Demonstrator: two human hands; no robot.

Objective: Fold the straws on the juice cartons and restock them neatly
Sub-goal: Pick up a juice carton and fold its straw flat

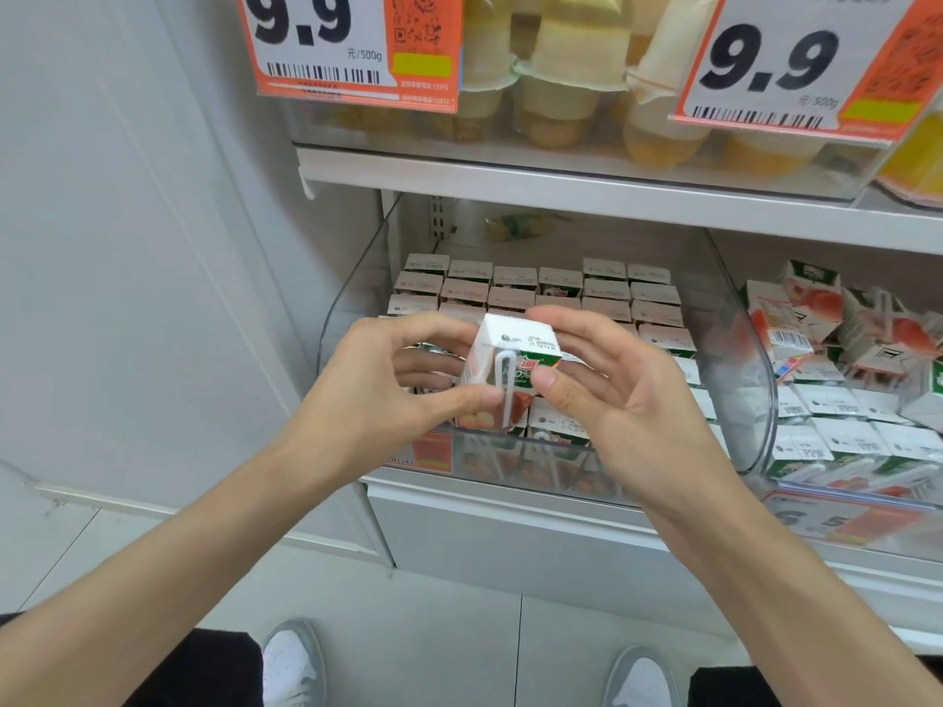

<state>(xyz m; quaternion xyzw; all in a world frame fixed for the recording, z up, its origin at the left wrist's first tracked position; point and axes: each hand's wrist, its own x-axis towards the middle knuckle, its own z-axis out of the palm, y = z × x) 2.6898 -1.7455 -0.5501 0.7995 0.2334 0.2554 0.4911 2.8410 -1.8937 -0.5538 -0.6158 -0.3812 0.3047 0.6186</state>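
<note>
Head view: at upper left an orange tag (326,43) marked 9.9 is hung from the shelf (561,188). Below it, the left hand (403,372) is curled round the left side of a carton (510,349), with the thumb pressed on the front beside the straw (502,395) and the fingers tucked behind. The carton is held upright and slightly tilted in the air between both hands, just above the front lip of a clear bin (347,298). The white straw is laid down the carton's front face, with a bend seen at its top end. Behind the carton, the bin is filled with tidy rows (561,293) of cartons, tops up. The right hand (627,395) grips the carton's right side, thumb on the front and fingers reaching behind the top. Pale cups (561,89) are stacked on the shelf above. Further right, a second bin (768,400) is filled with a jumble (816,324) of cartons at the back and ordered ones at the front. A second tag (780,63) marked 9.9 is hung above it.
</note>
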